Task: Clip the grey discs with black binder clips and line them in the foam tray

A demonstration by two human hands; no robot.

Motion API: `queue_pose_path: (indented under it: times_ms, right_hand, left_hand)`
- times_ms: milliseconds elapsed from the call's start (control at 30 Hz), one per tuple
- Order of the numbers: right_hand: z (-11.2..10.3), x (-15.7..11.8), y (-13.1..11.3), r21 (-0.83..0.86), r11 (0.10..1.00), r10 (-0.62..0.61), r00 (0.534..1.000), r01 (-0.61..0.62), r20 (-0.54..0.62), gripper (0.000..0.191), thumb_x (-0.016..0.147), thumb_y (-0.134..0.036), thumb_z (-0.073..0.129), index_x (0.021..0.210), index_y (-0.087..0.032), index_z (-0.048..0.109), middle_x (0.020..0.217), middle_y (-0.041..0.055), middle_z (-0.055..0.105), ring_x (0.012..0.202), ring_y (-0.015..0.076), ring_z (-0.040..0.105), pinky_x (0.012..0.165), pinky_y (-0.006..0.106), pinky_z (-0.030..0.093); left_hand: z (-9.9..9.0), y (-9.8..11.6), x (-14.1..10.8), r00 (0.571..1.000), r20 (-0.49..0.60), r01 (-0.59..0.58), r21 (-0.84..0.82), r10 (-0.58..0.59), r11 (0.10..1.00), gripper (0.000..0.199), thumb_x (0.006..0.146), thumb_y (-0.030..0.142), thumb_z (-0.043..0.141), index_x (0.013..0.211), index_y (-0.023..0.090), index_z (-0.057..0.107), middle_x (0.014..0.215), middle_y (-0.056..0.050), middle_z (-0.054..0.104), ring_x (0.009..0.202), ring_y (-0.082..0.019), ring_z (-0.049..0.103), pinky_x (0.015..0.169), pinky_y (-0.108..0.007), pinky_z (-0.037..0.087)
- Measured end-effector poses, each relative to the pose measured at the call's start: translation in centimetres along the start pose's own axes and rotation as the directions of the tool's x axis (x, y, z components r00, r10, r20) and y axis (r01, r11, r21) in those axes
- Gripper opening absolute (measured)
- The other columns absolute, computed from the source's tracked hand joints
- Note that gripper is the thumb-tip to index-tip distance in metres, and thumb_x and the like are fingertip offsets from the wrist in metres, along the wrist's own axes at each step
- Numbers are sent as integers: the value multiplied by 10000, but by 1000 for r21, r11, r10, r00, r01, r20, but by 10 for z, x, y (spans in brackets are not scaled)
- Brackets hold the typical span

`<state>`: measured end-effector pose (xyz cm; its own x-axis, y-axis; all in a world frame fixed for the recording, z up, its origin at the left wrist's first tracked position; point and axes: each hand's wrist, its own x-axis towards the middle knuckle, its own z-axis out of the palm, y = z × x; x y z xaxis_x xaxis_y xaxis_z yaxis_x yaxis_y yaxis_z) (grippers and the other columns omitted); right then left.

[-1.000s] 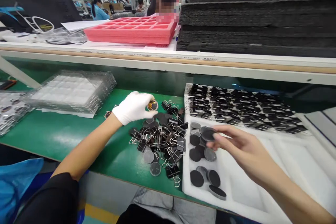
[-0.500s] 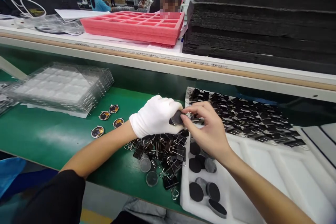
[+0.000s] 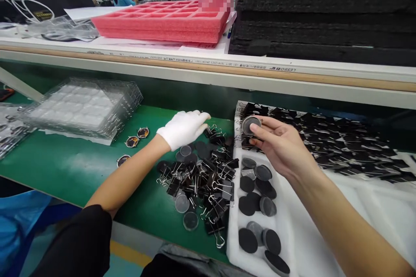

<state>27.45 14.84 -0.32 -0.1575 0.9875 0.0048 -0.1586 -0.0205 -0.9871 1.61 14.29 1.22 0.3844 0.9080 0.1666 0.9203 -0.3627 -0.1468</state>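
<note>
My right hand point(image 3: 279, 145), bare, pinches a round dark disc with a clear rim point(image 3: 251, 126) between thumb and fingers, raised above the white foam tray. My left hand point(image 3: 183, 130), in a white glove, is at the back of a heap of black binder clips point(image 3: 201, 177). Its fingers are stretched out and slightly apart, the tips beside a clip point(image 3: 209, 131); whether they touch it I cannot tell. Clear round discs point(image 3: 190, 221) and black discs lie among and beside the clips. More black discs point(image 3: 248, 240) rest in the left compartment of the white foam tray point(image 3: 232, 242).
Rows of binder clips point(image 3: 341, 143) cover the area behind the tray. Several watch heads point(image 3: 132, 141) and stacked clear plastic trays point(image 3: 78, 106) are to the left. A shelf edge point(image 3: 195, 69) crosses above, carrying a pink foam tray point(image 3: 159, 24) and black foam sheets point(image 3: 318, 17).
My left hand has let go of the disc and moved left and slightly up, uncovering the clips and discs. My right hand has carried the disc right and up.
</note>
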Motion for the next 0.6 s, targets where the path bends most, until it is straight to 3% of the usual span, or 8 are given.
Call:
queue_pose_path:
  times_ms: [100,200,267,333,433,500,600]
  right_hand:
    - [-3,2,0,29,999,23,1000,-23,14,469,633,-455,944,1005,-232,765,1047,76,773,866,213,702,614,295,553]
    - [-3,1,1,21,999,31,997,-33,73,486,641,-468,939,1024,-225,765,1041,85,776,890,224,706,644,307,560]
    - [-3,-1,3,-18,999,35,988,-33,152,470,654,-470,934,1018,-220,773,1052,94,778,917,233,712,696,328,574]
    - [-2,-4,5,-75,997,32,966,-14,255,421,686,-456,916,1012,-222,787,1186,112,759,987,244,718,797,365,590]
    - [4,-11,5,-135,989,-3,927,58,374,337,733,-411,878,1006,-229,800,1436,124,643,1056,247,722,937,417,579]
    - [9,-16,4,-161,979,-49,912,125,408,295,756,-396,852,993,-227,803,1356,121,695,1007,238,732,924,419,588]
    - [10,-21,-1,-220,951,-106,895,219,434,254,788,-402,818,970,-225,803,1053,89,789,884,230,732,804,392,609]
  left_hand:
    - [23,-8,13,996,24,-82,62,81,995,344,1042,411,466,1279,229,638,1107,-98,703,935,-261,696,745,-341,443]
    - [27,-16,16,985,106,-143,48,137,989,290,1034,406,495,1039,212,710,941,-66,725,850,-235,695,732,-329,430]
    - [17,-17,12,993,68,-99,-32,101,995,307,1026,419,516,929,210,718,872,-46,738,800,-217,692,711,-317,427]
    - [2,-10,5,999,-52,-27,-206,17,978,314,1007,443,552,880,215,725,840,-20,755,765,-189,692,691,-295,435]
    - [-18,17,-10,964,-217,28,-499,-156,866,370,1015,446,533,795,207,708,724,19,741,659,-137,671,672,-263,459]
    - [-29,35,-19,952,-241,-3,-621,-188,784,424,1042,441,469,768,203,688,653,31,718,601,-119,651,676,-256,479]
    - [-39,44,-27,959,-234,-55,-709,-161,703,467,1073,437,365,826,201,683,552,43,649,522,-112,602,656,-259,490]
